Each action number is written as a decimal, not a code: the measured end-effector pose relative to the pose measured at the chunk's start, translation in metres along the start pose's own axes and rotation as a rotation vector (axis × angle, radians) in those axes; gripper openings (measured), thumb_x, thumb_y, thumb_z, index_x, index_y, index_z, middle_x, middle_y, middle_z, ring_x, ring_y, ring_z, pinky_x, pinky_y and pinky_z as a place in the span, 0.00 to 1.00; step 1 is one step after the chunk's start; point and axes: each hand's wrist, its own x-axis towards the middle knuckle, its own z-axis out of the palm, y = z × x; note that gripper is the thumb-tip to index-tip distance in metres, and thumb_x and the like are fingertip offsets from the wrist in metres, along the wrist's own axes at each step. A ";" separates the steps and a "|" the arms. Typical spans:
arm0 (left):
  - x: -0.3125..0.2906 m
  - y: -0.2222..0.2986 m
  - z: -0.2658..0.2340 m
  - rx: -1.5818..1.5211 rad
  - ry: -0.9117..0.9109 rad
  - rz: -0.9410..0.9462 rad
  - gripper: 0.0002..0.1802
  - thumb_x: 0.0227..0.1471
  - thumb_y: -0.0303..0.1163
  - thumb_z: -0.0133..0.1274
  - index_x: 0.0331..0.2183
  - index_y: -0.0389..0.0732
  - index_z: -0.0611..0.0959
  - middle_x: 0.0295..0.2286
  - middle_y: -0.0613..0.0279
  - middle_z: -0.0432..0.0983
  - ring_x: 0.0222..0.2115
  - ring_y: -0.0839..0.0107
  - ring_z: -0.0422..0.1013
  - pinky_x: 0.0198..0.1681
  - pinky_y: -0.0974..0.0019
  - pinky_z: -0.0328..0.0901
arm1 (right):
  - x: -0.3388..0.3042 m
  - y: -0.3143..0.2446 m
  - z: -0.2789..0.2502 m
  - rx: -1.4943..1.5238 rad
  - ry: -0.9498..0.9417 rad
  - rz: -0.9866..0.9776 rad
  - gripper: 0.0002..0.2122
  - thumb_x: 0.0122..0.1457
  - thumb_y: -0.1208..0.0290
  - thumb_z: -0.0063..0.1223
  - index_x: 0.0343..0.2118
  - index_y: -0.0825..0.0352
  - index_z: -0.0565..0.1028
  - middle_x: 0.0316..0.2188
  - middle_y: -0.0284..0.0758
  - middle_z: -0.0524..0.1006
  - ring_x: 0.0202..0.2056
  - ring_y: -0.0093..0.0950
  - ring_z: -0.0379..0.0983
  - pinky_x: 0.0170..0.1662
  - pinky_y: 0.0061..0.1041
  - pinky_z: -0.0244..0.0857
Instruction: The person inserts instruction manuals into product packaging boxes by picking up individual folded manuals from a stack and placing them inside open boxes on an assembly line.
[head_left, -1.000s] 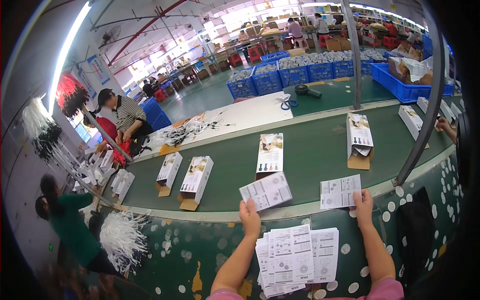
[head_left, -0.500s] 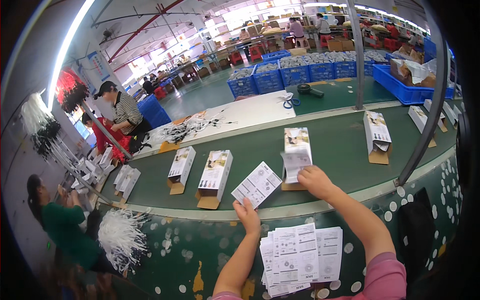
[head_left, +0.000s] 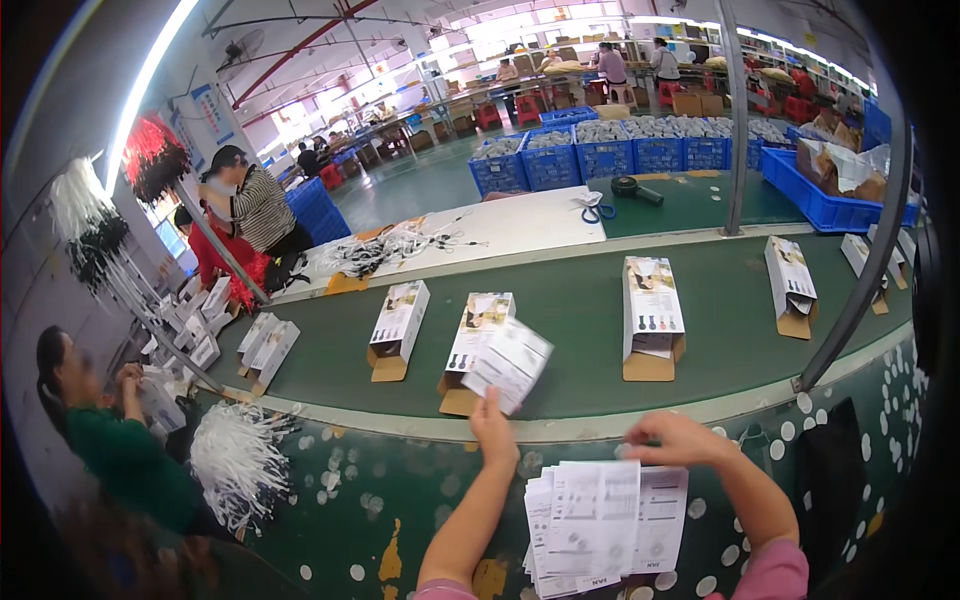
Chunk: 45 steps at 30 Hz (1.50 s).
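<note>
My left hand [head_left: 493, 430] is closed on the lower corner of a folded white instruction leaflet [head_left: 510, 365], tilted and slightly blurred. The leaflet overlaps the front of a white box [head_left: 485, 312] on the green conveyor belt [head_left: 560, 300]. Just above the far edge of a pile of printed leaflets [head_left: 590, 520] is my right hand [head_left: 680, 440], empty, its thumb and fingers apart and the tips a little blurred. Farther right on the belt, a box [head_left: 652, 300] with its brown flap open toward me has a leaflet [head_left: 652, 345] showing in its mouth.
Other boxes [head_left: 398, 325] lie along the belt to both sides. A grey post [head_left: 850, 240] rises at the right. White cords [head_left: 240, 465] lie in a bundle at the left, near a co-worker in green [head_left: 130, 450]. Blue crates [head_left: 605, 155] stand beyond the belt.
My right hand has left the box where a leaflet was and come back to the pile. My left hand's leaflet now overlaps another box. The boxes have shifted right in view.
</note>
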 end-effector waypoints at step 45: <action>0.040 0.193 -0.146 1.161 -1.232 0.242 0.35 0.39 0.51 0.55 0.44 0.35 0.68 0.41 0.48 0.67 0.43 0.55 0.64 0.46 0.61 0.58 | 0.076 -0.119 0.172 0.288 0.456 0.009 0.11 0.45 0.69 0.58 0.28 0.68 0.68 0.32 0.37 0.70 0.32 0.27 0.66 0.37 0.22 0.61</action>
